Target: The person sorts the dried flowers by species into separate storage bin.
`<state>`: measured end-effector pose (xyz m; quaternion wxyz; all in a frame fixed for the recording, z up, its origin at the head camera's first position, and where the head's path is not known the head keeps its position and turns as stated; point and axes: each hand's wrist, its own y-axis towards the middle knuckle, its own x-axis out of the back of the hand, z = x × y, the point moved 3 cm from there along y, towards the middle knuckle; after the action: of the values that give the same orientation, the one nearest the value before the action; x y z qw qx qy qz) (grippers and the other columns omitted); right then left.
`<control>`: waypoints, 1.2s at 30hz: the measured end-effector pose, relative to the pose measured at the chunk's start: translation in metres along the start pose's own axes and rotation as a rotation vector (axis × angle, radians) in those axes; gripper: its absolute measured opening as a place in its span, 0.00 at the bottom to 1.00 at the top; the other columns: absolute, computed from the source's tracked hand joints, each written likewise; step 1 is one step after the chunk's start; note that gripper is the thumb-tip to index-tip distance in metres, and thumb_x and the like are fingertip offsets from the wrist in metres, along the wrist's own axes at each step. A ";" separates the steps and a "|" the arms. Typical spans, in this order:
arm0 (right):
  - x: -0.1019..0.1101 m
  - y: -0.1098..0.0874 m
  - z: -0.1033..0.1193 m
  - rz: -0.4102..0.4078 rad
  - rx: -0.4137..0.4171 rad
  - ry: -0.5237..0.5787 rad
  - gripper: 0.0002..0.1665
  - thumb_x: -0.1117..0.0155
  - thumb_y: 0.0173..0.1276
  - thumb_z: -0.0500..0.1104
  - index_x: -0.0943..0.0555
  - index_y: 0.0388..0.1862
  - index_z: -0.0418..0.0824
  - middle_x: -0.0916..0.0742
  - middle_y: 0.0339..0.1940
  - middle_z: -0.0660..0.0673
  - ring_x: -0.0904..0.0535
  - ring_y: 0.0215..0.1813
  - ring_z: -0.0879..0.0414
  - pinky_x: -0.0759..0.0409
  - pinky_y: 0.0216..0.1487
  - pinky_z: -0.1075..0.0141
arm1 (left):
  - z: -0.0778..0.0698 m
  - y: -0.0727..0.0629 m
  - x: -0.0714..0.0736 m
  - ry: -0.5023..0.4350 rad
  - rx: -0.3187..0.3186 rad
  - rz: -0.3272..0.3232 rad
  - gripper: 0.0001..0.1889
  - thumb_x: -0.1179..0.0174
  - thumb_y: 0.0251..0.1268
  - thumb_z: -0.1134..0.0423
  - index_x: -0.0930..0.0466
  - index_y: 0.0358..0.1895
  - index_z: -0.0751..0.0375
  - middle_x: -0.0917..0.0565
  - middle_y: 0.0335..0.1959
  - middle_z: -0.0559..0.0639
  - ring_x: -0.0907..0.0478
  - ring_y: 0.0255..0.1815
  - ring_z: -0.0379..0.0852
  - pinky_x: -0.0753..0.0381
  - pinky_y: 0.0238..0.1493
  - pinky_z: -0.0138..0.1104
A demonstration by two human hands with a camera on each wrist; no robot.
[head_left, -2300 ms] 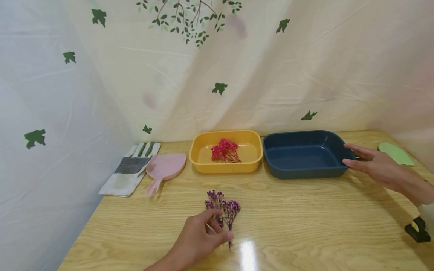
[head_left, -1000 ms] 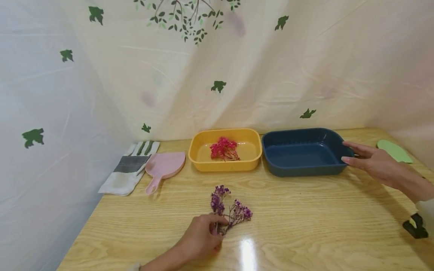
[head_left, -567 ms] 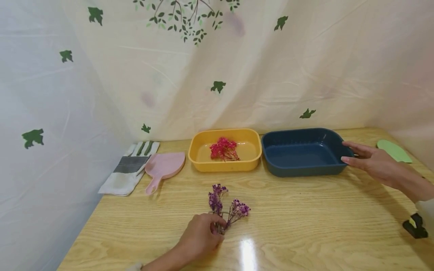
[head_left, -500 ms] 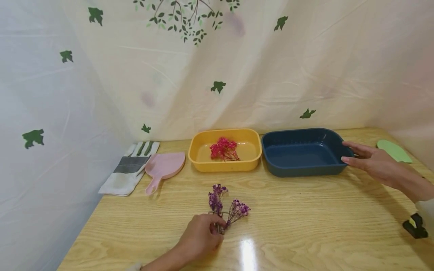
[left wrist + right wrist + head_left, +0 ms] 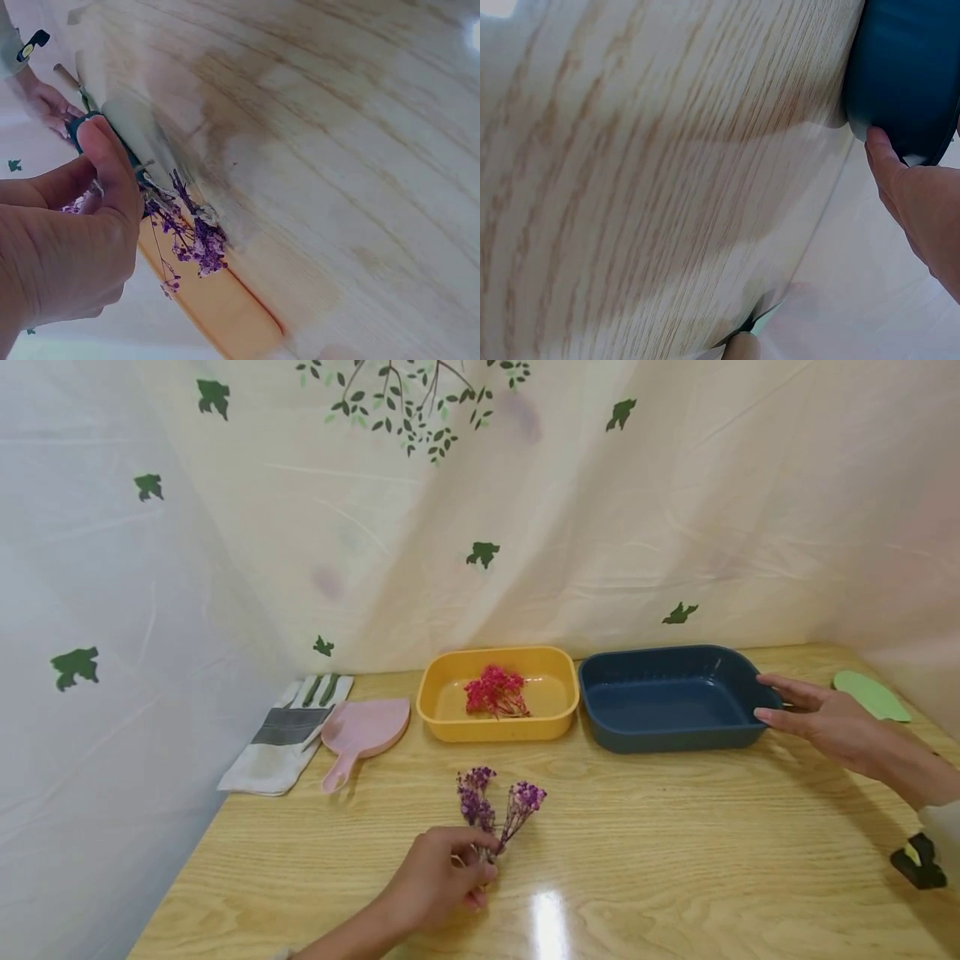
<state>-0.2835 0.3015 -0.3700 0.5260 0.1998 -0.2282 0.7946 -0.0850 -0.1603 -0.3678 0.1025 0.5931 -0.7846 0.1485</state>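
Wood-grain table [image 5: 675,843]: purple sprigs [image 5: 474,802] pinched in left hand [image 5: 438,872], well short of back edge, long axis toward yellow tray [image 5: 498,732]. Right hand [image 5: 832,725], farther from sprigs, holds blue tray [image 5: 675,741] by right end.

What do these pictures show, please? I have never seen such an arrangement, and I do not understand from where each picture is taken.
There is no machine: a person works bare-handed. The head picture comes from a camera worn on the head, looking forward and down. The two wrist pictures come from cameras worn on each wrist, so the scene looks tilted there.

On the wooden table stand a yellow tray, with pink-red flowers inside, and a dark blue tray. A white-and-grey cloth item and a pink pan-shaped item lie at the left.

The left hand pinches purple flowers by their stems; the right hand touches the dark blue tray's end.
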 end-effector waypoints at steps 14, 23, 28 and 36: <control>0.001 0.001 -0.003 -0.009 0.005 -0.023 0.47 0.47 0.74 0.55 0.62 0.79 0.47 0.56 0.76 0.29 0.61 0.74 0.29 0.46 0.63 0.29 | -0.017 0.002 -0.001 -0.238 0.054 0.071 0.17 0.40 0.62 0.75 0.23 0.55 0.73 0.19 0.25 0.57 0.20 0.21 0.42 0.14 0.26 0.33; 0.000 0.000 0.002 -0.011 0.011 -0.045 0.47 0.48 0.76 0.53 0.63 0.79 0.42 0.56 0.76 0.27 0.62 0.73 0.28 0.45 0.62 0.29 | -0.030 0.020 -0.002 -0.258 0.022 0.054 0.17 0.39 0.63 0.73 0.22 0.56 0.71 0.17 0.27 0.57 0.20 0.22 0.41 0.15 0.28 0.31; -0.001 0.000 0.002 -0.014 0.006 -0.037 0.47 0.47 0.75 0.53 0.62 0.79 0.43 0.56 0.76 0.28 0.61 0.74 0.29 0.39 0.64 0.34 | -0.033 0.041 -0.006 -0.224 0.023 0.055 0.17 0.40 0.63 0.75 0.22 0.56 0.71 0.17 0.28 0.60 0.20 0.21 0.41 0.14 0.27 0.32; 0.000 0.000 0.001 -0.026 0.015 -0.078 0.46 0.48 0.75 0.54 0.61 0.79 0.43 0.53 0.76 0.27 0.59 0.74 0.29 0.37 0.62 0.35 | -0.047 0.073 -0.012 -0.167 0.052 0.067 0.16 0.40 0.64 0.73 0.21 0.56 0.67 0.17 0.31 0.62 0.19 0.22 0.40 0.13 0.31 0.34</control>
<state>-0.2835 0.3013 -0.3696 0.5256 0.2377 -0.2398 0.7809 -0.1528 -0.1147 -0.3360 0.0166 0.5794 -0.8057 0.1222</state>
